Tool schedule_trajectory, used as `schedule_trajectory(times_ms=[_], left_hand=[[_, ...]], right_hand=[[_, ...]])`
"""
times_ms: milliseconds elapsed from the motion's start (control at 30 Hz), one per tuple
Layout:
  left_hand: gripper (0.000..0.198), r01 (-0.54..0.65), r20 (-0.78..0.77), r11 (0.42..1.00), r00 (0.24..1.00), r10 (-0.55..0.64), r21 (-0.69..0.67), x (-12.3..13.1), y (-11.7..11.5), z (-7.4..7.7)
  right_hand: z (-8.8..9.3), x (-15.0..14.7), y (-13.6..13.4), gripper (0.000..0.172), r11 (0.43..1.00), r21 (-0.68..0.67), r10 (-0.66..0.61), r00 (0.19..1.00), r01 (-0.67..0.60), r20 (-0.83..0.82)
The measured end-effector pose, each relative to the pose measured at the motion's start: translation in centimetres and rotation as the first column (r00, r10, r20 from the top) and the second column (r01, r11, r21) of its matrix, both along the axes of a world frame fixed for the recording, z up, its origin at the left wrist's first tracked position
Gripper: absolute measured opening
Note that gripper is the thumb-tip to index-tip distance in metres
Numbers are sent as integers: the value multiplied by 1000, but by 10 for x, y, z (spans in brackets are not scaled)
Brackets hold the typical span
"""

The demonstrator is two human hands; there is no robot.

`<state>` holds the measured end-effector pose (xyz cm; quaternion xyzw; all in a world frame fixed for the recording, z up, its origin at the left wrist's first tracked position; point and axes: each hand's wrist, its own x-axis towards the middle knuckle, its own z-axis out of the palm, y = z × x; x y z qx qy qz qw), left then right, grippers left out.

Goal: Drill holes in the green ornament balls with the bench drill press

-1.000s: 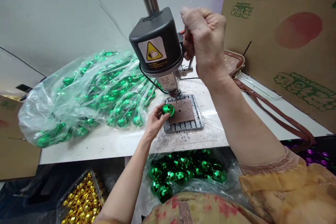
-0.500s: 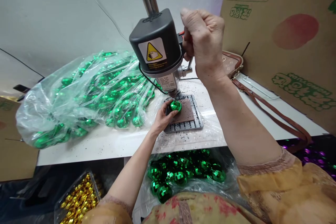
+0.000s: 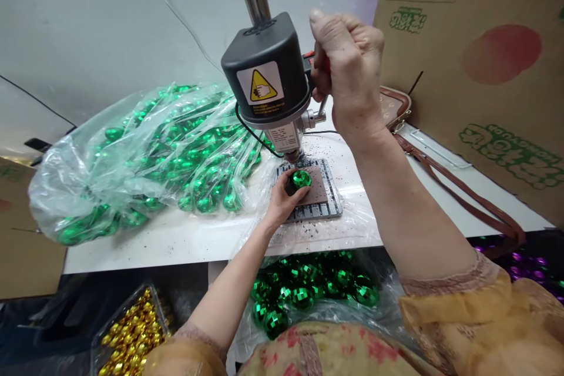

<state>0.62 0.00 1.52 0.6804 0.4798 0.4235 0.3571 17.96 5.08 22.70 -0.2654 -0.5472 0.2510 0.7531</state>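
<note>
A shiny green faceted ball [image 3: 302, 178] is pinched between the thumb and fingers of my left hand [image 3: 284, 195]. It sits over the pinkish pad on the slotted metal base [image 3: 332, 202] of a small drill press [image 3: 264, 70]. The press's chuck is just above and behind the ball. My right hand [image 3: 352, 64] is closed around the press's feed lever [image 3: 323, 107], whose grip is mostly hidden by my fingers. Dark shavings are scattered over the base and the white table around it.
On the left of the table lies a large clear plastic bag [image 3: 145, 158] of green balls. More green balls [image 3: 304, 296] lie in plastic below the table edge. Gold balls [image 3: 132, 335] fill a clear tub at lower left. A brown-strapped bag [image 3: 394, 107] and a big carton [image 3: 476, 70] stand right.
My left hand has shifted the green ball slightly right, out from under the chuck. My right hand stays closed on the lever. The whole view has shifted a little.
</note>
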Motion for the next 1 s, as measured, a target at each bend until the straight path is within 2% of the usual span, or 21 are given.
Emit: schedule_trajectory(times_ms=[100, 167, 267, 400, 567, 667, 867, 1000], left_hand=[[60, 15, 14, 1000, 1000, -15, 6, 1, 0, -2], [60, 20, 9, 1000, 1000, -20, 5, 0, 0, -2], [60, 28, 3, 1000, 1000, -28, 0, -1, 0, -2], [61, 42, 44, 999, 998, -42, -4, 0, 0, -4], [61, 56, 71, 998, 996, -56, 4, 0, 0, -8], [60, 55, 77, 998, 995, -55, 3, 0, -1, -9], [59, 51, 80, 999, 995, -51, -2, 1, -2, -7], [56, 48, 70, 999, 996, -50, 25, 1, -3, -5]], right_hand=[[3, -4, -14, 57, 996, -74, 36, 991, -46, -128], [-2, -7, -26, 59, 1000, -20, -16, 995, 14, -100], [-18, -11, -43, 60, 983, 135, -108, 989, 121, -100], [-41, -14, -59, 57, 960, 184, -199, 975, 213, -95], [-57, -14, -59, 53, 947, 213, -228, 971, 239, -73], [-62, -14, -56, 52, 933, 282, -197, 974, 221, -111], [-70, -12, -51, 55, 921, 330, -189, 978, 207, -84], [-78, -10, -51, 56, 902, 362, -228, 971, 237, -67]])
